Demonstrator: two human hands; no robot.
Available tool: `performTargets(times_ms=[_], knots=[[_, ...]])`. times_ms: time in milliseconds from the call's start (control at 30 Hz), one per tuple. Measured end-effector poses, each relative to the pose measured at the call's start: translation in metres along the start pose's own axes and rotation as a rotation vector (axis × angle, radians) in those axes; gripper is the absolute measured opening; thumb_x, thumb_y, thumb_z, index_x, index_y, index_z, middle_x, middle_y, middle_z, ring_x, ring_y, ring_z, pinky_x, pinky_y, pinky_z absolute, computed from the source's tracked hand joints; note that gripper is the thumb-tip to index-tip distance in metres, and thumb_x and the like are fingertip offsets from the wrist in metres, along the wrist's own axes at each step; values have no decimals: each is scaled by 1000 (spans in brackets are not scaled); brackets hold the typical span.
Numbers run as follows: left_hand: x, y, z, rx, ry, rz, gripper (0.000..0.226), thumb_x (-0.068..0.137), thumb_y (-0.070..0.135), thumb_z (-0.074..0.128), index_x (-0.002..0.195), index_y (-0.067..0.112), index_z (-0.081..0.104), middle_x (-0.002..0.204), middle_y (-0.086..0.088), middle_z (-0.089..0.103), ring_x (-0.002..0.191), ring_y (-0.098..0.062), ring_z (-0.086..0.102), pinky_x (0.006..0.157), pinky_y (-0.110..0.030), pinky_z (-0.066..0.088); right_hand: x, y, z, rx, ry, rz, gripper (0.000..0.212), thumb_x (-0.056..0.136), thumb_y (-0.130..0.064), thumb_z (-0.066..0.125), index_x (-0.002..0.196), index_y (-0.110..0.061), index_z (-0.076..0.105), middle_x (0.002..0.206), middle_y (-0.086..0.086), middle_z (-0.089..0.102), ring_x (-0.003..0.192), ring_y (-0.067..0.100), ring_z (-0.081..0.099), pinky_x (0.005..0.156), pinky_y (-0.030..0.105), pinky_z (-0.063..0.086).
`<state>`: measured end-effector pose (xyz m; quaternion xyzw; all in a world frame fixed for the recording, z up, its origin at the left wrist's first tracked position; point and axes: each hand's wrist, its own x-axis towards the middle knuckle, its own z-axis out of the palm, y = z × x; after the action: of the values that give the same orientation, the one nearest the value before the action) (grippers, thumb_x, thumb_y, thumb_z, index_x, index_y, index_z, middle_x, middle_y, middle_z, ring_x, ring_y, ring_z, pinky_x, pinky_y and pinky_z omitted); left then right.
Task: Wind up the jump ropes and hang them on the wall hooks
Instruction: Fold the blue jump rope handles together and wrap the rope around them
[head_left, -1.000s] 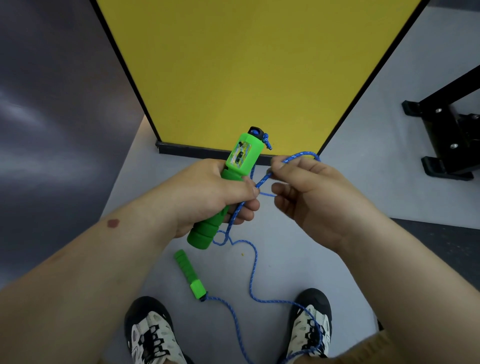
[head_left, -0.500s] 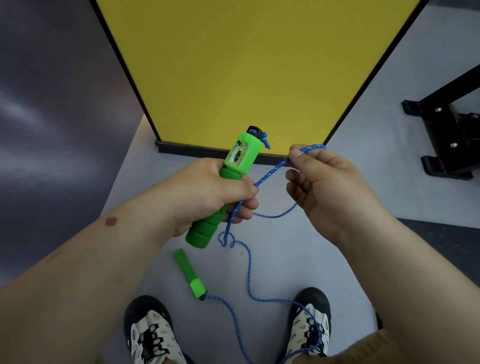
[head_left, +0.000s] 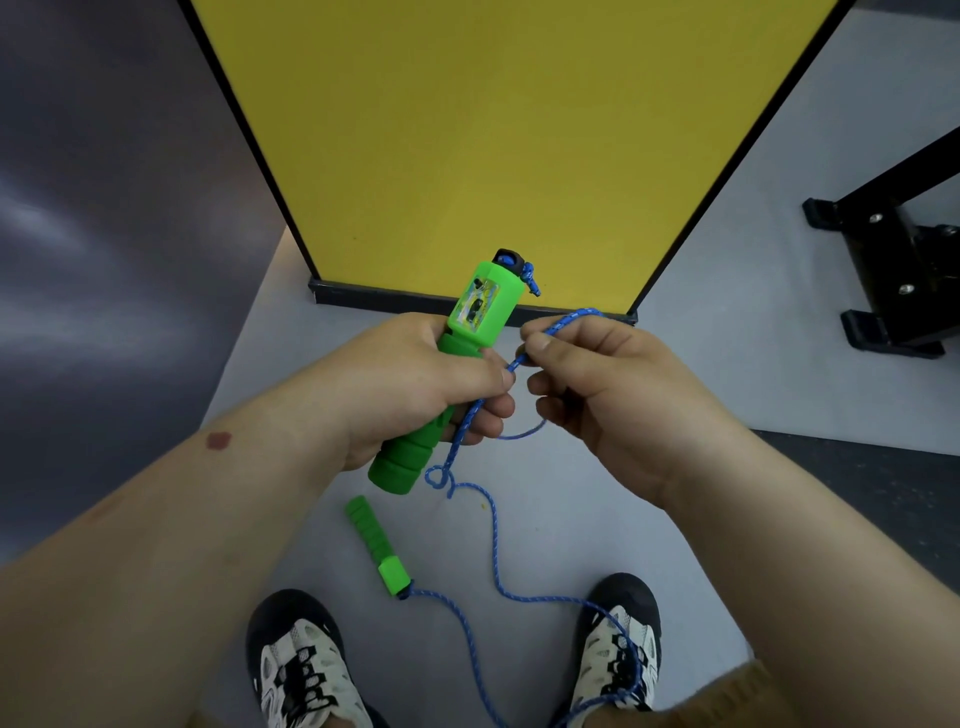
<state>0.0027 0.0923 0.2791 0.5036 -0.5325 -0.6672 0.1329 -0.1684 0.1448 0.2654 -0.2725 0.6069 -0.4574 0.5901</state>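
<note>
A: Right, hands first. The left hand (head_left: 415, 384) is wrapped round the upper green handle (head_left: 441, 379), thumb across the front, fingers curled behind. It looks tilted, counter end up toward the yellow panel (head_left: 493, 145), foam end down and left.

B: Why held so?

A: As an anchor, I judge. The handle serves as the core for winding, and the thumb also traps the blue cord (head_left: 493, 540) against it so the turns cannot slip.

B: And the right hand (head_left: 597, 395)?

A: Just beside the left, nearly touching. Thumb and forefinger pinch a bend of the cord; a loop stands up over the knuckles, and the remaining fingers are loosely curled below. Ready to lay a turn round the handle, most likely.

B: Where is the rest of the rope?

A: Below the hands. From the left grip the cord drops, makes a small kink, then snakes over the grey floor (head_left: 545, 467) to the right shoe (head_left: 618, 649). The second handle (head_left: 379, 545) lies on the floor, well apart from both hands, between the left shoe (head_left: 296, 670) and the held handle.

B: Progress?

A: Early. Most cord is loose; no hooks in view.
</note>
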Motion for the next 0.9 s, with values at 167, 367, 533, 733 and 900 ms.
performTargets(times_ms=[167,367,533,733,900], knots=[[1,0,-2,15,-5,1,9,93,14,70,95,6,67,82,-10,76,73,-21,72,80,-41,63,4,-6,-5,133,161,-40,13,94,-14,69,101,-5,72,95,0,70,70,14,60,65,26,52],[1,1,-1,8,-10,2,8,93,13,69,94,7,65,80,-10,75,71,-21,71,79,-40,63,3,-9,-6,174,162,-28,8,94,-19,70,94,-12,73,84,0,69,68,13,61,65,26,52],[0,1,0,24,6,4,9,93,13,68,97,5,66,81,-10,76,71,-19,73,76,-38,63,-4,-1,2,34,-61,32,10,95,-17,66,99,-11,73,89,0,69,67,10,60,66,26,52],[1,1,1,9,6,-1,9,93,14,69,96,6,66,78,-9,76,69,-19,72,74,-36,63,-2,0,1,-29,-14,-20,10,96,-13,65,100,-11,73,90,-2,70,70,10,62,67,25,52],[1,0,-1,-10,4,19,7,93,13,70,91,7,66,79,-11,74,71,-22,71,79,-42,62,2,-6,-4,111,144,-41,9,95,-13,67,98,-8,73,91,-1,70,70,13,61,66,26,52]])
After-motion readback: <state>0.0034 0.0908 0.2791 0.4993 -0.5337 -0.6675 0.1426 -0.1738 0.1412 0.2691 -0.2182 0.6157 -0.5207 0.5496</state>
